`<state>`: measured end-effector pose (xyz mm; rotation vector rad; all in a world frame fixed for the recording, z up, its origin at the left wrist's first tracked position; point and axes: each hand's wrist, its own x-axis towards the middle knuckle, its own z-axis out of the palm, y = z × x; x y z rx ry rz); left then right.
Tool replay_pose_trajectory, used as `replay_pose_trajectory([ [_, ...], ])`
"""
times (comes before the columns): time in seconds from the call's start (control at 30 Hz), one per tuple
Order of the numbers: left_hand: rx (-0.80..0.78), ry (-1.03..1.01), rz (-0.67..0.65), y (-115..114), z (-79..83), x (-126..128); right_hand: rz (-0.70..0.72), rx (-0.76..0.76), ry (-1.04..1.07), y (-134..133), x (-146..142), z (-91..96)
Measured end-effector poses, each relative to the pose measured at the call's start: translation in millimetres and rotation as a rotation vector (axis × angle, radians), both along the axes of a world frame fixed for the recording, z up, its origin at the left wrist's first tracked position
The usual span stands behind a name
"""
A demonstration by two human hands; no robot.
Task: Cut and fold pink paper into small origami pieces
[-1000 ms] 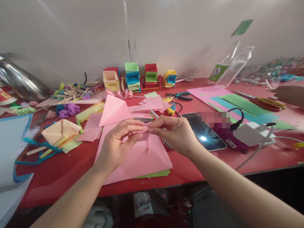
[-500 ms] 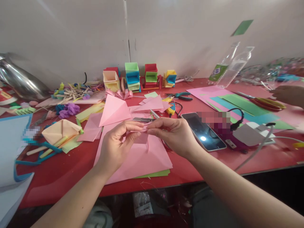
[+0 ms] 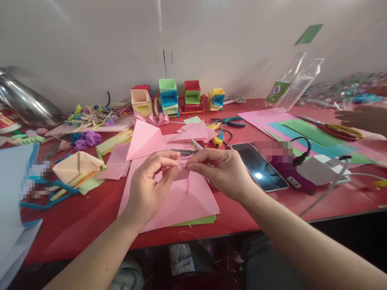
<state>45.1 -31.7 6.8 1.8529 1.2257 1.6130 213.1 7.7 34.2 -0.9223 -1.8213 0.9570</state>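
Observation:
Between the fingertips of both hands is a small piece of pink paper (image 3: pixel 180 174), partly hidden by the fingers. My left hand (image 3: pixel 149 183) pinches its left side with thumb and fingers. On its right side, my right hand (image 3: pixel 222 173) pinches the edge. Beneath them lies a large pink paper sheet (image 3: pixel 172 209), with green paper (image 3: pixel 199 220) showing under its front edge. A folded pink sheet (image 3: pixel 145 141) lies just beyond my left hand. Dark-bladed scissors (image 3: pixel 184 152) show partly behind my fingers.
A phone (image 3: pixel 260 167) lies right of my right hand, near a white charger (image 3: pixel 317 171) with cables. Folded paper boxes (image 3: pixel 168 98), pliers (image 3: pixel 232 121) and bottles (image 3: pixel 299 88) stand or lie farther back. Another person's hand (image 3: pixel 361 119) is near scissors (image 3: pixel 335 131). A peach paper shape (image 3: pixel 78 167) lies left.
My fingers have shifted slightly on the small pink paper, with my left thumb a little farther right. At the right, the other person's hand has moved slightly left, its fingers now more spread.

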Motion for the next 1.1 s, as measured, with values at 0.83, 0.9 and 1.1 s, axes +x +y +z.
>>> replay_pose_trajectory([
  [0.83, 0.044, 0.020, -0.035, 5.2, 1.0, -8.8, -0.044, 0.039, 0.024, -0.9, 1.1, 2.8],
  [0.9, 0.035, 0.014, -0.009, 5.9, 1.3, -7.8, -0.051, 0.053, 0.016, -1.3, 0.8, 3.2],
  [1.1, -0.047, -0.003, 0.038, 1.3, 4.1, -2.8, -0.060, 0.057, -0.024, -3.6, -1.8, 4.4],
])
